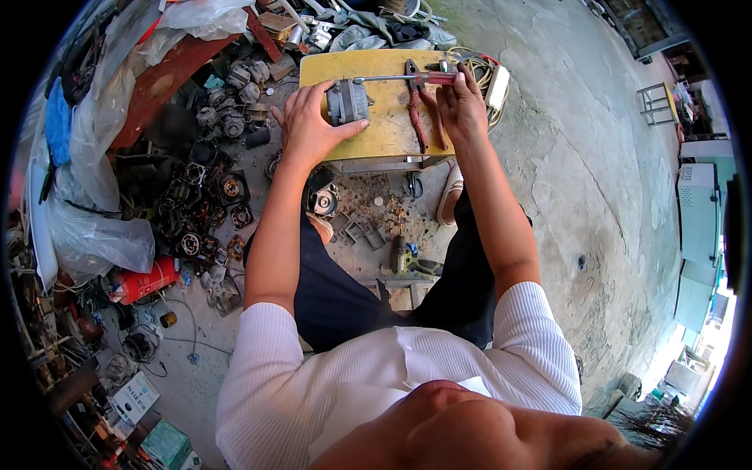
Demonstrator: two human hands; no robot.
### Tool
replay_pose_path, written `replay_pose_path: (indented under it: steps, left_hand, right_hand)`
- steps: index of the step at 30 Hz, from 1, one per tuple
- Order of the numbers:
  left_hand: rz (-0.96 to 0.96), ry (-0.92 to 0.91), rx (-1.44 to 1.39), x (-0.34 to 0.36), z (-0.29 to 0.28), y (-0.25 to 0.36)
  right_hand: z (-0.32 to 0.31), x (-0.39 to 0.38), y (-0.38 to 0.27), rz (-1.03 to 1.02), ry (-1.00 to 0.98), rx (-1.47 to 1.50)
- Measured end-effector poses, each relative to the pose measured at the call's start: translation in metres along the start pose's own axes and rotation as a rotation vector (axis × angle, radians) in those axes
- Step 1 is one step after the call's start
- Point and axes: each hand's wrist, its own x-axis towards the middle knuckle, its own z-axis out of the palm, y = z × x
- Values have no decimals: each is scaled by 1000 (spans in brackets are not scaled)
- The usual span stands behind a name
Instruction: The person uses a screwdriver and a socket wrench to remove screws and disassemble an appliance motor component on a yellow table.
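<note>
A small grey metal motor (347,103) stands on the left part of a yellow stool-like bench (384,139). My left hand (312,125) grips it from the left, with the thumb along its near side. In my right hand (463,106) is a screwdriver (435,78) with a red handle, held level. Its shaft points left, and the tip is close to the motor's upper right edge; whether they touch I cannot tell. Red-handled pliers (414,117) lie on the bench under the shaft. A second reddish handle beside them is partly covered by my right hand.
Motor parts (227,188) lie heaped on the floor at the left, near clear plastic sheeting (94,223) and a red container (149,280). Between my legs lie a cordless drill (409,258) and metal frame pieces (363,233). A white power strip (497,88) with coiled cable hangs at the bench's right edge.
</note>
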Motion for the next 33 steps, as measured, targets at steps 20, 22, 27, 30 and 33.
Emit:
replay_pose_path:
  steps: [20,22,27,30,33]
  left_hand:
    - [9,1,4,1,0,2]
    - [15,10,14,0,0,1]
    - [8,-7,-9,2,-1,4]
    - [-6,-23,-28,3,2,1]
    - [-25,-33,-26,0,3,-4]
  right_hand:
    - [1,3,-1,22,26,55]
    - [6,-3,-2,16,45,35]
    - [-17,16,9,-66,-32,17]
    - [-23,24,14,-29,-58,83]
    - [-4,5,7,-13,-37,50]
